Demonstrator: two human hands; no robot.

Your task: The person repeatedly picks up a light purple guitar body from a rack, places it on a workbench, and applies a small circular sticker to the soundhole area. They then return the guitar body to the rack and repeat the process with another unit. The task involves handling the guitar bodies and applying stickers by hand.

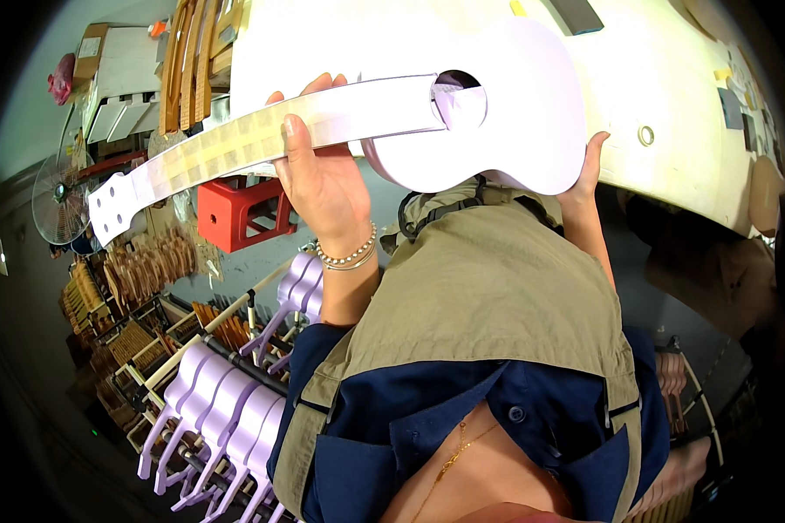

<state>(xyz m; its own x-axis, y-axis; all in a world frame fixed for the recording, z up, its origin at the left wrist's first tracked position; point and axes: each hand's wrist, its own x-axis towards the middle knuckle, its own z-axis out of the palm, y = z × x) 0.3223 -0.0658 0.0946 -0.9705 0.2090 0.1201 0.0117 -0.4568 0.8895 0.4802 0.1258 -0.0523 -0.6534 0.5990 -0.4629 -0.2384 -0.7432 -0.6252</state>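
Note:
A pale lilac ukulele [532, 113] without strings lies across my front, its body to the right and its neck slanting down to the left. Strips of yellowish masking tape cover the fretboard, and the headstock [111, 207] has bare peg holes. My left hand [321, 174] is wrapped round the neck, thumb on the near side and fingertips showing past the far edge. At the lower right end of the body, my right hand [584, 179] grips the rim; its thumb shows while the other fingers are hidden beneath.
Beyond the ukulele is a bright worktable [672, 78] with a tape roll [645, 135] and a dark grey block [576, 15]. A red stool [244, 213] stands at left, near a fan [61, 192]. A rack at lower left holds several lilac ukulele bodies [222, 401].

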